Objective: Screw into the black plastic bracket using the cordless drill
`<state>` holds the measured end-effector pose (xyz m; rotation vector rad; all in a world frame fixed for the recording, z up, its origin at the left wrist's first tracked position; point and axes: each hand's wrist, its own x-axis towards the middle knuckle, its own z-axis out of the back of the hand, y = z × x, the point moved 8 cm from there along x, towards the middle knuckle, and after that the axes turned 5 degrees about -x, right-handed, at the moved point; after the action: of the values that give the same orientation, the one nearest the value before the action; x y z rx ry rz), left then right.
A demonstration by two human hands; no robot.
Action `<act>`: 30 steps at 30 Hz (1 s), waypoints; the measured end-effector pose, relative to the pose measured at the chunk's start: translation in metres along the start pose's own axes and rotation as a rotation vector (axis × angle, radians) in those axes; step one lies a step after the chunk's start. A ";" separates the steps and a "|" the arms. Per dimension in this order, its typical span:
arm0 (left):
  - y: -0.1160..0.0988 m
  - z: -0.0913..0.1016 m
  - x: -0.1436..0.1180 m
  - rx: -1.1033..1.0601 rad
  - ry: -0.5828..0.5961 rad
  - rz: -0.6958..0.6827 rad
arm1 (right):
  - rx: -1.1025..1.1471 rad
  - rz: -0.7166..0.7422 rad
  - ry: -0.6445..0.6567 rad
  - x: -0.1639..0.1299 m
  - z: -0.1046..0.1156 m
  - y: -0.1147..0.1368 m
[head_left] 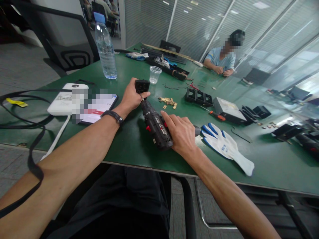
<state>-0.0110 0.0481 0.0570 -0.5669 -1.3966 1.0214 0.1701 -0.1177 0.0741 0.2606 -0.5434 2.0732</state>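
Above the counter (127, 146), a black part (142, 86) is clasped by the left hand (132, 96), a drill (157, 129) by the right hand (183, 132); if the bit (142, 98), seemingly against the part, slips, skin could be nicked.

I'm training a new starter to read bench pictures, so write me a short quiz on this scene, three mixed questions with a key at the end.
1. Which hand holds the drill?
2. True or false: the water bottle on the table lies on its side.
3. What does the left hand hold?
A) a clear cup
B) a black part
C) a blue-and-white glove

Key:
1. The right hand.
2. False: the water bottle stands upright.
3. B.
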 end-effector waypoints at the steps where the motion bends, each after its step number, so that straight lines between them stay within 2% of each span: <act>1: -0.001 0.000 -0.001 0.000 0.002 0.001 | -0.004 0.002 0.001 0.000 0.000 0.000; 12: -0.004 0.001 -0.003 0.017 -0.008 -0.001 | -0.009 0.033 0.025 0.001 -0.002 0.002; 22: -0.007 0.001 -0.003 0.052 0.000 -0.002 | 0.007 -0.007 -0.007 0.000 -0.002 -0.004; 30: -0.004 0.002 -0.002 0.035 -0.017 0.010 | 0.021 -0.030 0.017 0.000 0.001 -0.003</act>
<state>-0.0115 0.0442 0.0601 -0.5411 -1.3893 1.0584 0.1727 -0.1161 0.0758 0.2619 -0.5043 2.0513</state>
